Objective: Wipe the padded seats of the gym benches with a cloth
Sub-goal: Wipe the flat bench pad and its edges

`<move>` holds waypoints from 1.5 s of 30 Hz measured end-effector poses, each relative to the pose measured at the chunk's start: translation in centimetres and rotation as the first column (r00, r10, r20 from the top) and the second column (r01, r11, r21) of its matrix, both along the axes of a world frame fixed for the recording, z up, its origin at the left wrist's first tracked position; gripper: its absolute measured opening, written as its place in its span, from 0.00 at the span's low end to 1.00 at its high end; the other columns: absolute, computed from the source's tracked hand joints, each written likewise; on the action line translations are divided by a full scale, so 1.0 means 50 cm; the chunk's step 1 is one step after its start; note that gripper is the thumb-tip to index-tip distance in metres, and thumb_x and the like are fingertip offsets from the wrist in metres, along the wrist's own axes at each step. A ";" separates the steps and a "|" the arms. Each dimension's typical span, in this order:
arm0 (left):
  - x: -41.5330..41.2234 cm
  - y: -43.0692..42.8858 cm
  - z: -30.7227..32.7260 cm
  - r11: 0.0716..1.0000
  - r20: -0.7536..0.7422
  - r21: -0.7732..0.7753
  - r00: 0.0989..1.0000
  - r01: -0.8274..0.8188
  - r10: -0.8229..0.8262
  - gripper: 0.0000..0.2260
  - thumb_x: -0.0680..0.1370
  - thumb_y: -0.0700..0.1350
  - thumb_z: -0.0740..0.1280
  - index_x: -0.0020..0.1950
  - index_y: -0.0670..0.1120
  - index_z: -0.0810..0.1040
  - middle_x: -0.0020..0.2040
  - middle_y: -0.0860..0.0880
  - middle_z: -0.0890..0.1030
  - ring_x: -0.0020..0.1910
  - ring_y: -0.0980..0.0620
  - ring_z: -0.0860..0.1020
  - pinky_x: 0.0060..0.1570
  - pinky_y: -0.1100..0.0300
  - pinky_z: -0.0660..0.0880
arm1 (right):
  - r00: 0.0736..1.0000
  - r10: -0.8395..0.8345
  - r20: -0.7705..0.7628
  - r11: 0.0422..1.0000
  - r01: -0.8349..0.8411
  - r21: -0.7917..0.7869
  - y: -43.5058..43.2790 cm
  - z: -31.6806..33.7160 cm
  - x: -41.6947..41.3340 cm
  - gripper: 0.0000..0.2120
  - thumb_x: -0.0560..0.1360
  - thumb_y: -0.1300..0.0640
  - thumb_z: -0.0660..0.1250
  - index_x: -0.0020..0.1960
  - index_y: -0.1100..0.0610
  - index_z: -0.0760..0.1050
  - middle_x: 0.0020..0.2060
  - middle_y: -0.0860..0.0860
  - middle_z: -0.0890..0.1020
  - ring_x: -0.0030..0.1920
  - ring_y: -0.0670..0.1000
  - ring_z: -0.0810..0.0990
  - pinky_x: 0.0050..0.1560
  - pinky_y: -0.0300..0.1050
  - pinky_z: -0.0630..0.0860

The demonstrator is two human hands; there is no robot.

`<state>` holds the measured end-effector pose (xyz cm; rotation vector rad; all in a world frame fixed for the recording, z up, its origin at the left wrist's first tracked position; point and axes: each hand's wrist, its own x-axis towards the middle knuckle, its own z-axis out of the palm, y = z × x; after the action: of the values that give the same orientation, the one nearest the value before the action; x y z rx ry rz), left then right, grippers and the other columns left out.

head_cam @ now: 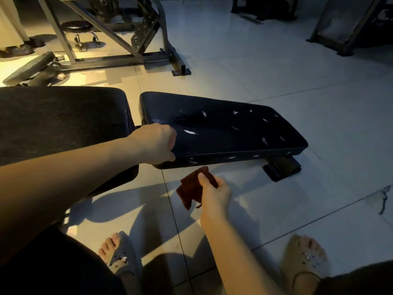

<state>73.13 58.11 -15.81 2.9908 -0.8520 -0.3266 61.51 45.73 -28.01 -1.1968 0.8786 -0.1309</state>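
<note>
Floor tiles point(276, 81) fill most of the view, pale and glossy, with the bench low across them. Its broad back pad point(59, 124) lies at the left. A narrow gap separates it from the seat pad point(223, 133), dark and shiny with small pale tears point(190, 132) scattered over the top. The seat pad's long axis runs left to right across the view, and its free end points right and slightly toward the person. The left hand point(157, 143) grips the pad's near left corner, fingers curled over the edge. The right hand point(214, 192) is just below the near edge, over the floor. It pinches a small reddish-brown cloth point(190, 189) between thumb and fingers, and the cloth hangs loose, apart from the pad. The wipe seems not yet begun on this pad. To do it well, the cloth should probably be spread flat under the palm and drawn in long strokes along the pad's length, going lightly over the tears so the fabric does not snag, while the left hand steadies the corner.
</note>
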 end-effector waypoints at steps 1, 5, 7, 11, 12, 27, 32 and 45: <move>0.004 0.000 -0.001 1.000 -0.014 -0.015 1.000 -0.010 0.010 0.09 0.76 0.49 0.75 0.44 0.52 0.74 0.42 0.52 0.78 0.41 0.54 0.77 0.37 0.61 0.71 | 0.999 -0.034 0.035 0.999 0.035 -0.005 0.004 -0.002 0.005 0.13 0.79 0.53 0.71 0.62 0.52 0.76 0.54 0.50 0.82 0.53 0.48 0.80 0.45 0.40 0.75; 0.015 -0.003 -0.001 0.999 -0.059 -0.024 0.998 -0.022 0.020 0.08 0.76 0.48 0.75 0.44 0.51 0.76 0.41 0.51 0.79 0.40 0.55 0.77 0.36 0.62 0.69 | 0.990 -0.132 0.051 0.991 0.133 -0.023 -0.016 -0.001 0.035 0.10 0.80 0.54 0.69 0.60 0.53 0.77 0.52 0.50 0.83 0.51 0.46 0.80 0.38 0.36 0.71; 0.016 -0.004 0.002 1.000 -0.034 -0.014 0.999 -0.008 0.007 0.10 0.75 0.50 0.76 0.44 0.51 0.76 0.41 0.52 0.79 0.39 0.55 0.77 0.35 0.62 0.69 | 0.986 -0.143 0.083 0.990 0.144 -0.006 -0.014 0.001 0.042 0.07 0.80 0.55 0.69 0.58 0.52 0.77 0.52 0.51 0.83 0.52 0.49 0.82 0.38 0.36 0.72; 0.019 0.000 0.003 0.999 0.132 0.028 0.991 0.019 -0.023 0.17 0.71 0.59 0.77 0.49 0.52 0.74 0.43 0.55 0.74 0.40 0.56 0.73 0.35 0.61 0.68 | 0.987 -0.052 0.154 0.997 0.061 -0.052 0.035 0.004 0.041 0.07 0.80 0.56 0.69 0.57 0.50 0.77 0.51 0.47 0.83 0.53 0.47 0.82 0.49 0.45 0.81; 0.021 0.001 0.002 0.999 0.149 0.037 0.988 0.028 -0.034 0.20 0.70 0.61 0.77 0.52 0.52 0.74 0.45 0.55 0.73 0.42 0.55 0.73 0.38 0.60 0.69 | 0.985 -0.038 0.170 0.996 0.050 -0.069 0.047 0.004 0.040 0.07 0.79 0.55 0.70 0.56 0.48 0.77 0.51 0.46 0.83 0.53 0.47 0.82 0.53 0.48 0.82; 0.034 0.019 -0.002 0.999 0.128 0.019 0.991 0.049 -0.051 0.32 0.70 0.67 0.74 0.67 0.53 0.73 0.55 0.54 0.67 0.58 0.51 0.69 0.56 0.51 0.76 | 0.985 -0.073 0.153 0.990 0.090 -0.107 0.037 0.009 0.056 0.06 0.79 0.53 0.70 0.52 0.43 0.75 0.52 0.46 0.82 0.55 0.48 0.81 0.58 0.54 0.80; 0.038 0.018 -0.008 0.999 0.133 -0.006 0.990 0.050 -0.048 0.32 0.69 0.67 0.75 0.67 0.53 0.73 0.55 0.54 0.68 0.58 0.51 0.68 0.56 0.51 0.75 | 0.987 -0.073 0.141 0.993 0.084 -0.078 0.023 0.003 0.062 0.06 0.80 0.54 0.69 0.54 0.45 0.75 0.53 0.47 0.82 0.56 0.50 0.82 0.60 0.54 0.80; 0.068 0.029 0.011 0.994 0.021 0.015 0.994 0.109 -0.109 0.29 0.70 0.63 0.76 0.67 0.54 0.74 0.57 0.52 0.70 0.57 0.51 0.69 0.55 0.55 0.71 | 0.976 0.097 0.193 0.982 -0.063 -0.179 0.085 0.008 0.055 0.05 0.78 0.52 0.71 0.51 0.44 0.76 0.48 0.46 0.83 0.51 0.46 0.83 0.53 0.48 0.82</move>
<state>76.52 59.56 -15.27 2.9725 -1.0220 -0.3038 64.26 49.97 -27.64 -1.3521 0.6498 -0.2622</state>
